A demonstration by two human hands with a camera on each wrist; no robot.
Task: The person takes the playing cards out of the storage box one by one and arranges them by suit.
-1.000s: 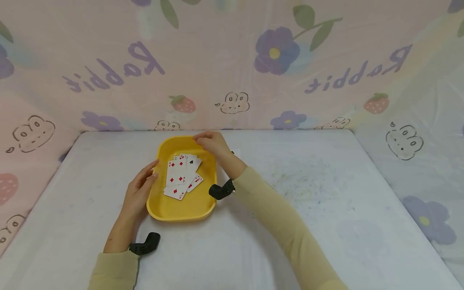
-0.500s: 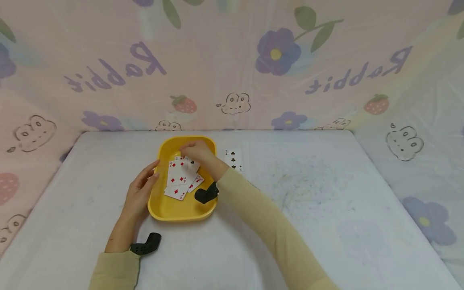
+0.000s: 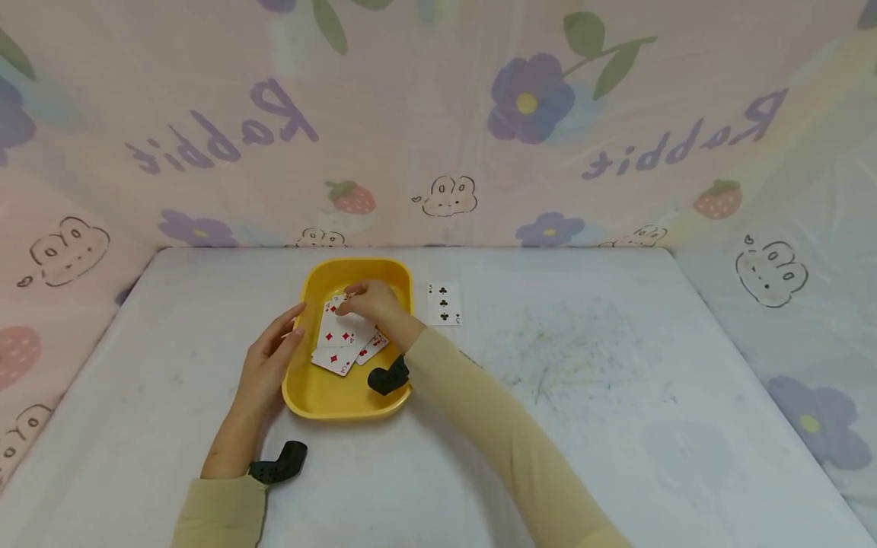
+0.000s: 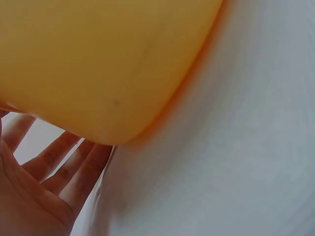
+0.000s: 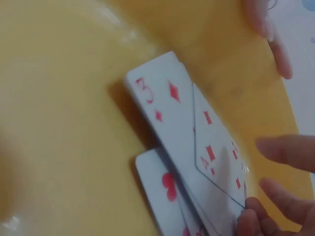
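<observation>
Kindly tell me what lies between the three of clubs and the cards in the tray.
From the three of clubs to the cards, the head view shows white tabletop, the tray's right wall and the right hand.

Left of centre, the yellow rounded-rectangular plastic tray looks smooth, slightly glossy — the white rectangular playing cards look like smooth paper — and my long beige cloth sleeve, lower right, looks matt.

Yellow tray — white tabletop, perhaps speckled
</observation>
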